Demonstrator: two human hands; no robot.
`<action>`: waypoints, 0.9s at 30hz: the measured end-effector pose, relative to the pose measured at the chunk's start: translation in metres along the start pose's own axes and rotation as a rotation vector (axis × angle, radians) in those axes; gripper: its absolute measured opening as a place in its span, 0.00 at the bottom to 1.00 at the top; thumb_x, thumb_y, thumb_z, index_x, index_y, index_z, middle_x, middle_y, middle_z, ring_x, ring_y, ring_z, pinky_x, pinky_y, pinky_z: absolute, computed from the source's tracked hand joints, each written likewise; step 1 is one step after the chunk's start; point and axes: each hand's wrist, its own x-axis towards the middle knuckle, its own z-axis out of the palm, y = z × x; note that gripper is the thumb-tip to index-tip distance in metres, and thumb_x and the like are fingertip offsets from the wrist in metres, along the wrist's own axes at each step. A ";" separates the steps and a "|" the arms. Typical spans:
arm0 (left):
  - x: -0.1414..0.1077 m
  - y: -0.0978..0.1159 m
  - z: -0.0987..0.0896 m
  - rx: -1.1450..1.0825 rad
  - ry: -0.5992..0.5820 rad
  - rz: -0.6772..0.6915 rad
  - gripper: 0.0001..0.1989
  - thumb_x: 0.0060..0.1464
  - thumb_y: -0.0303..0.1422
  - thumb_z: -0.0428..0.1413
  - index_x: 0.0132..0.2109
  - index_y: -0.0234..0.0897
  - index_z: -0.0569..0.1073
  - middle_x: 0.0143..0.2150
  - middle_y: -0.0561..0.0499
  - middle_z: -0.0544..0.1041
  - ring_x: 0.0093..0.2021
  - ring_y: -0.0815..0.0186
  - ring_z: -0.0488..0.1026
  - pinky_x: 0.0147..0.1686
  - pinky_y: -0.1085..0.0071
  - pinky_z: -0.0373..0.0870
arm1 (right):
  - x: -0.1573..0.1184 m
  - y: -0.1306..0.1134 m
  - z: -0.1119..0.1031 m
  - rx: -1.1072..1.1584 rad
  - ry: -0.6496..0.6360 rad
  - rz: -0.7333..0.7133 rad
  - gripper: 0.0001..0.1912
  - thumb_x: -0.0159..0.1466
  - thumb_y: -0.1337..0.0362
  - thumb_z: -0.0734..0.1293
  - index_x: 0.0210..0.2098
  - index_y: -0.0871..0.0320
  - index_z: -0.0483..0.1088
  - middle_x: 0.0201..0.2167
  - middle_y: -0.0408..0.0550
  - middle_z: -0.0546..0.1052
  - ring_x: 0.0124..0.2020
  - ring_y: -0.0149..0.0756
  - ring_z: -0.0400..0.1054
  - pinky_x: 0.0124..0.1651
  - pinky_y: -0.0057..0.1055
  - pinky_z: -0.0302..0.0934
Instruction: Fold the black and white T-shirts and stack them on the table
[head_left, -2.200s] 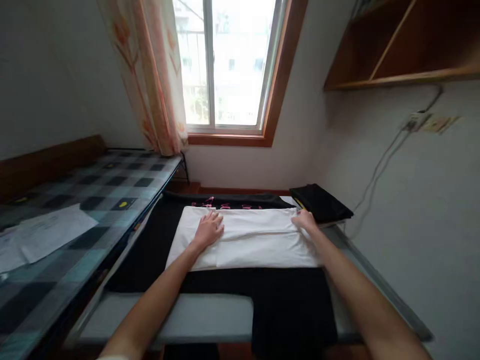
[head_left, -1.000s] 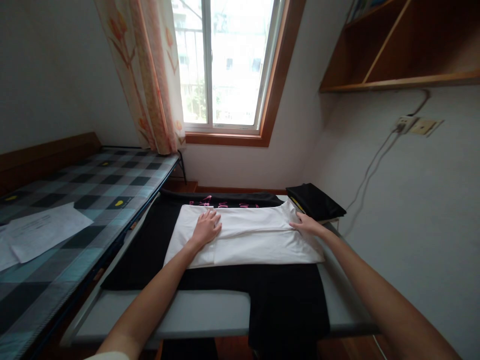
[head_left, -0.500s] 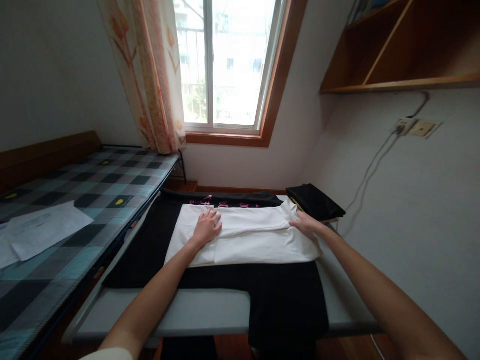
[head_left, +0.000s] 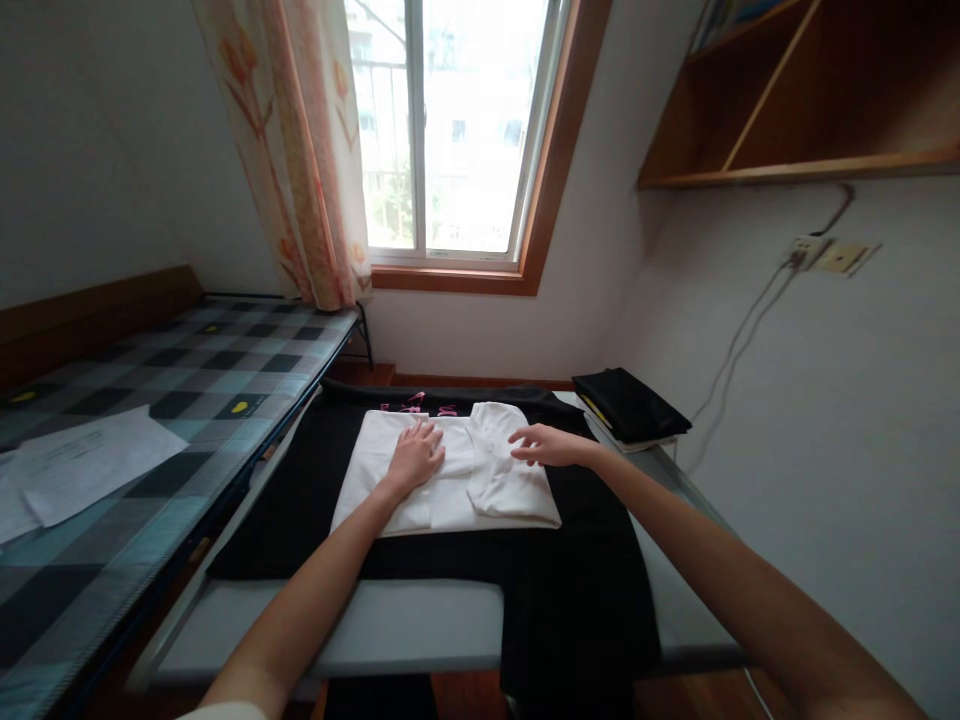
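A white garment [head_left: 450, 500], its right end folded over toward the middle, lies on a spread black garment [head_left: 585, 560] with pink lettering along its far side. My left hand [head_left: 416, 455] rests flat on the left half of the white cloth, fingers spread. Over the folded right part is my right hand [head_left: 551, 445], its fingers apart and holding nothing; I cannot tell whether the fingertips touch the cloth. Beneath both garments is a light grey table [head_left: 405, 625], and a part of the black one hangs over its near edge.
A black folded item [head_left: 634, 405] sits on papers or a book at the table's back right corner. To the left is a bed with a checked mattress [head_left: 277, 365] and paper sheets [head_left: 97, 460]. A wooden shelf [head_left: 795, 172] and a plugged-in cable [head_left: 742, 330] are on the right wall.
The right end of the white garment has been folded leftward over itself. My right hand has moved left with it and let go. My left hand has stayed in place.
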 end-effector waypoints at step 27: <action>-0.032 0.084 -0.046 -0.029 -0.308 0.682 0.11 0.52 0.26 0.54 0.43 0.40 0.74 0.40 0.49 0.72 0.40 0.65 0.72 0.41 0.71 0.66 | 0.122 0.015 0.024 -0.466 0.658 -0.041 0.18 0.71 0.58 0.49 0.49 0.57 0.63 0.48 0.55 0.72 0.49 0.42 0.64 0.50 0.36 0.52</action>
